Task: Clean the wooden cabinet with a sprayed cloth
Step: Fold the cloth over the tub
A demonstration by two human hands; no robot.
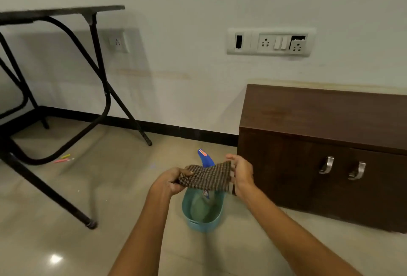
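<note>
A brown checked cloth is stretched between both hands, above a teal plastic tub on the floor. My left hand grips the cloth's left end and my right hand grips its right end. A spray bottle with a blue head stands in the tub behind the cloth; its body is mostly hidden. The dark wooden cabinet stands against the wall to the right, with two metal handles on its doors.
A black folding table stands at the left with its legs spread over the tiled floor. Small coloured sticks lie under it. A switch and socket panel is on the wall above the cabinet.
</note>
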